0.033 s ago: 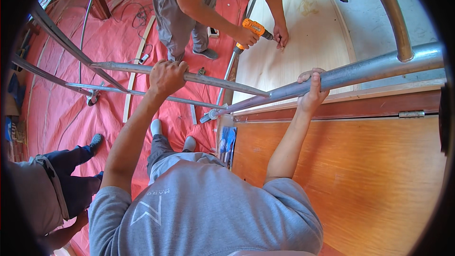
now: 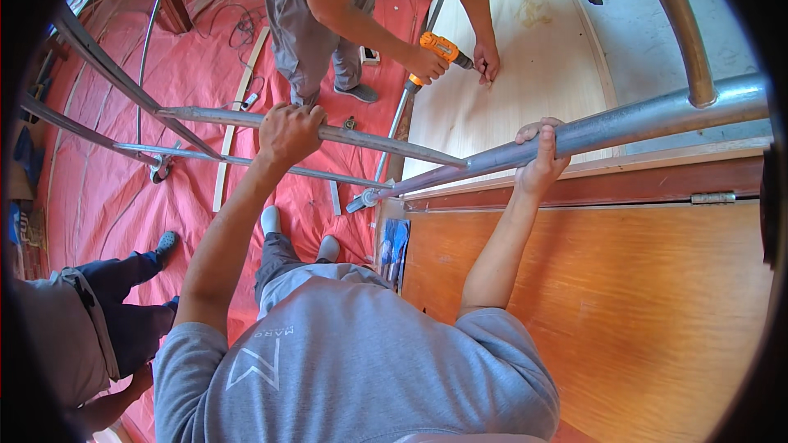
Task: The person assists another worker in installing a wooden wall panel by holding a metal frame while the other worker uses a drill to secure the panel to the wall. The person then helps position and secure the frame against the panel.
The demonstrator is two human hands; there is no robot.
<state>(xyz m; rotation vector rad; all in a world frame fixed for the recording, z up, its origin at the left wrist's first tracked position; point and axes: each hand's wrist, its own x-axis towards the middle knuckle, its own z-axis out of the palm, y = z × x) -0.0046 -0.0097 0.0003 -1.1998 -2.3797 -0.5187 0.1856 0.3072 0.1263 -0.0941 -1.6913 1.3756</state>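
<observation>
My left hand (image 2: 289, 133) is closed around a grey metal tube (image 2: 394, 148) that spans a tubular metal frame (image 2: 123, 82). With my right hand (image 2: 542, 162) I grip a thicker silver tube (image 2: 624, 127), from which a bent copper-coloured tube (image 2: 689, 41) rises. Beyond them, a co-worker bends over a pale wooden panel (image 2: 501, 123), holding an orange drill (image 2: 439, 47) in one hand, with the other hand (image 2: 487, 61) at the panel near the drill's tip.
Below the tubes on the right is a varnished wooden board (image 2: 640, 295) with a metal hinge (image 2: 712, 198). A red sheet (image 2: 222, 238) covers the floor, with a wooden batten (image 2: 238, 90) and cables (image 2: 243, 29) on it. Another person (image 2: 98, 328) stands at lower left. A wooden table (image 2: 168, 4) is behind.
</observation>
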